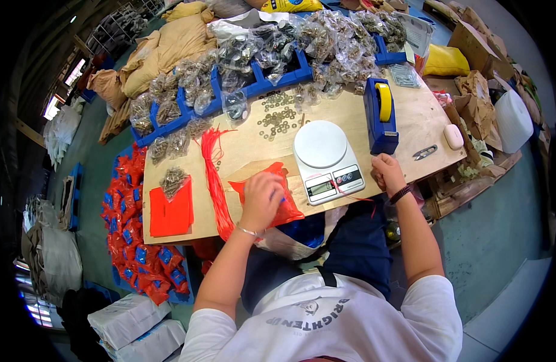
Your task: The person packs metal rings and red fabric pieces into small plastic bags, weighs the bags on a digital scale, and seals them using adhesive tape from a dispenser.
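Note:
My left hand (263,201) lies over a red plastic bag (285,208) at the table's front edge, its fingers curled in on the bag and slightly blurred. A bit of blue shows through the bag. My right hand (388,174) is closed in a fist beside the blue tape dispenser (383,136); what it holds, if anything, is hidden. A thin red string (353,197) trails across the front of the white kitchen scale (327,175) toward that hand. Left of the bag lies a bundle of red strings (214,181). Flat red bags (169,214) are stacked farther left, under a small bag of metal parts (174,181).
Blue bins (260,84) heaped with clear bags of hardware line the table's far side. Loose metal washers (278,114) are spread before them. Thread snips (425,152) and a pink case (453,136) lie at right. Filled red bags (130,229) pile up left of the table.

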A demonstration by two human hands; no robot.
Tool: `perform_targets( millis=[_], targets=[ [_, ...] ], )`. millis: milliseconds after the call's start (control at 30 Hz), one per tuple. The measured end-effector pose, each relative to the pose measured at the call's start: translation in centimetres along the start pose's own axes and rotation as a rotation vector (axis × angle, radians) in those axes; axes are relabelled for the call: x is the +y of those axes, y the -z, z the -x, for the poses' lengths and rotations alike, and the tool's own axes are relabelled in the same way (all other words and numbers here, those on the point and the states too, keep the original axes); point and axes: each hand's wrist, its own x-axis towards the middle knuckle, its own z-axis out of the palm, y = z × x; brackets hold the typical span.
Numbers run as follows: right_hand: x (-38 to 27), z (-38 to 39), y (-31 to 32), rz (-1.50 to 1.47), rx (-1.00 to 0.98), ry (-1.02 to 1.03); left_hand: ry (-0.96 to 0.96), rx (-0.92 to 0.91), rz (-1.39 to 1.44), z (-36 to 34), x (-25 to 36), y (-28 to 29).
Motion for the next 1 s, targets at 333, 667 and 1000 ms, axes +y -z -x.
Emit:
perform_targets(
  millis=[333,667,1000],
  targets=[
    [-0.1,0.0,-5.1,0.507,0.029,0.269,-0.067,-0.150,-0.204,4.5,1.8,0.1],
    [1.0,-1.7,-18.6,0.897,-0.239,0.252,-0.026,-0.162,-0.114,4.2,1.8,0.5],
    [1.2,-1.3,-20.1,1.169,-0.203,0.197,0.149,-0.022,0.115,2.8,0.4,0.9]
  ],
)
